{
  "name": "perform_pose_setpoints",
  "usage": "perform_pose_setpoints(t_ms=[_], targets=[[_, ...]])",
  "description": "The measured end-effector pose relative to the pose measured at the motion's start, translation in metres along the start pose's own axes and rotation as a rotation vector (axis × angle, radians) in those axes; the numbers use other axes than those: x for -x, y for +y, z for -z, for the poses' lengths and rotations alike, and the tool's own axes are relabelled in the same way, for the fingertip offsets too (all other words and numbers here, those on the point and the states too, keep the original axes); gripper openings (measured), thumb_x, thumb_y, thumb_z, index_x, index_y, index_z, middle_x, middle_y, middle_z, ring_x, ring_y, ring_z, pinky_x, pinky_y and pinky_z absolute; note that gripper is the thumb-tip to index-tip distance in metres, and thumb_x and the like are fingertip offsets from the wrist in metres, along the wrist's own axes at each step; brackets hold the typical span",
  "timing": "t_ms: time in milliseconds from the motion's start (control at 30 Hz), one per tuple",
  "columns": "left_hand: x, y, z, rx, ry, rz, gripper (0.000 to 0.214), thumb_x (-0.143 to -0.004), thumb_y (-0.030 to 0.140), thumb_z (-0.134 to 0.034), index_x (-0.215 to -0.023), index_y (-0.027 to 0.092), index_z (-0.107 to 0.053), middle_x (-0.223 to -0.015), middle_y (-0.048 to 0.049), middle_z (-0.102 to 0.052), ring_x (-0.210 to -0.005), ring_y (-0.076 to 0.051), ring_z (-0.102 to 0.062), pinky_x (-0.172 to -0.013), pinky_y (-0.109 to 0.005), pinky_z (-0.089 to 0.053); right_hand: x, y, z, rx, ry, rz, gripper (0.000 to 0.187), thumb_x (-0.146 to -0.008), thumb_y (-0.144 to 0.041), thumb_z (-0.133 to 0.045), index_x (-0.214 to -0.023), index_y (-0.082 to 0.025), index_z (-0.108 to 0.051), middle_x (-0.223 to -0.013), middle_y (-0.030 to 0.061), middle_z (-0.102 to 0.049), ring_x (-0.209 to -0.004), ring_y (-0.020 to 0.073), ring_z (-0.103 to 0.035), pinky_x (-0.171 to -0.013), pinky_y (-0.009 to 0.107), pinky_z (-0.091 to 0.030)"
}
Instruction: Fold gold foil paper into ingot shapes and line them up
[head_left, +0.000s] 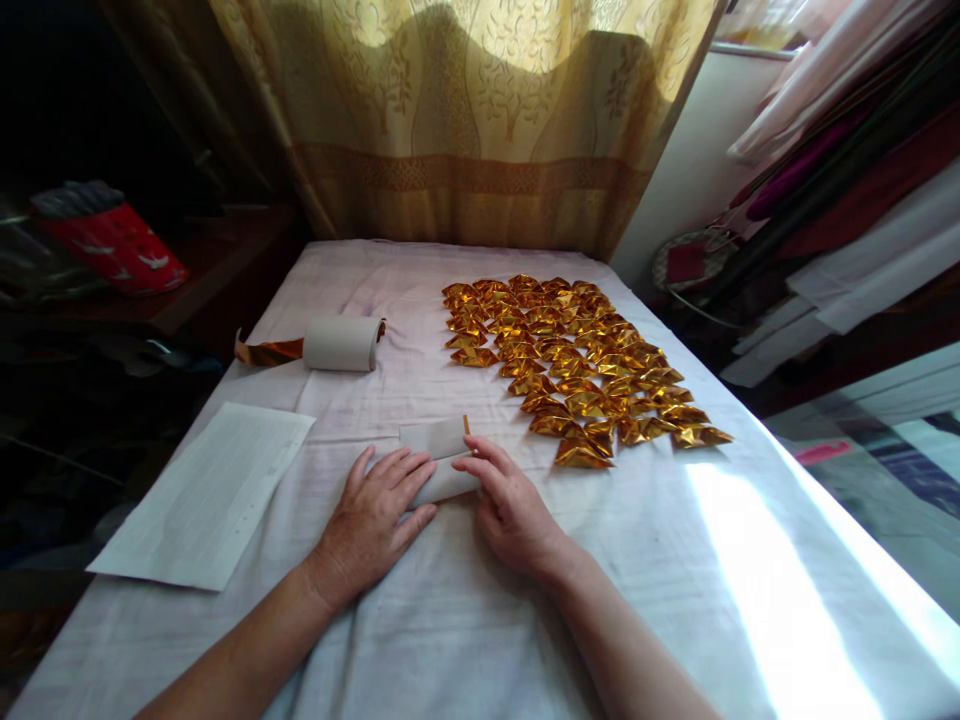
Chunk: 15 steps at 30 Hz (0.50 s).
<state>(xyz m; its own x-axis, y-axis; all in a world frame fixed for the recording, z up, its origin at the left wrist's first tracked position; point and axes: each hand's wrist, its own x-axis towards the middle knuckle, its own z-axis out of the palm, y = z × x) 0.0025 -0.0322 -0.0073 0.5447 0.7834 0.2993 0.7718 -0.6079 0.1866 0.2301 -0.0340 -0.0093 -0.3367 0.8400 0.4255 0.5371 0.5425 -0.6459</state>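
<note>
Between my hands on the bedsheet lies a small foil paper (442,484), pale side up and partly folded, with a thin gold strip showing at its right end. My left hand (382,510) rests flat across its left part, fingers stretched and thumb apart. At the right end, my right hand (514,505) is curled around the paper's edge, its fingertips on the fold and its thumb mostly hidden. Farther off to the right stand several folded gold foil ingots (559,360) in close rows. A curled stack of foil paper (341,344), pale outside and gold inside, lies at the back left.
A white printed sheet (210,490) lies left of my hands. Beyond the left edge, a red patterned container (124,245) stands on a dark table. A gold curtain (480,120) hangs behind the bed, and clothes (847,180) hang at the right. Sunlight stripes the bedsheet (645,600).
</note>
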Motion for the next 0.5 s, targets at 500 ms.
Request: perform_pose_setpoints(t_ms=[500], targets=[[-0.007,-0.009,0.01,0.191,0.034,0.024,0.031,-0.102,0.034,-0.042,-0.1,0.022,-0.07,-0.11,-0.0049,-0.076,-0.109,-0.023,-0.067,-0.11,-0.055,-0.037,-0.014,-0.004,0.007,0.325,-0.116,-0.01,0.01,-0.093,-0.023,-0.061,-0.091,-0.024,-0.071,-0.111,0.0028,-0.074,-0.113,0.0263,-0.059,-0.095,0.043,-0.037]])
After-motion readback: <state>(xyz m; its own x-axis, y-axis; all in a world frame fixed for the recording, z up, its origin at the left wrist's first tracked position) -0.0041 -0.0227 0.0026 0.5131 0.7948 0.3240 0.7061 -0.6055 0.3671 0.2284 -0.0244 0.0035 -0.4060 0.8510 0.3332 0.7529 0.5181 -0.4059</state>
